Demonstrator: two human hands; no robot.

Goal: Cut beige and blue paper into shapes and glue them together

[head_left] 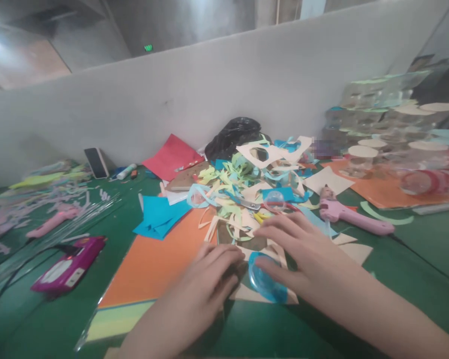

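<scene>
My right hand [303, 249] hovers with its fingers spread over a clear blue round plastic piece [267, 279]; the thumb overlaps its top, and I cannot tell if it touches. Under that piece lie cream paper offcuts [260, 295]. To its left, my left hand [213, 274] is loosely bent, fingertips at the edge of the cream paper, with nothing visible in it; slight blur softens it. Beneath the left forearm spreads a stack of orange paper [153, 254] in a clear sleeve, with light green sheets [119, 319] at its near end.
Ahead rises a heap of paper scraps [243, 174] with scissors [247, 203] in it, backed by a black plastic bag [234, 137]. Pink glue guns lie right [355, 217] and left [54, 222]. A magenta device [69, 267], blue paper [162, 217] and clear plastic cups [362, 157] surround this area.
</scene>
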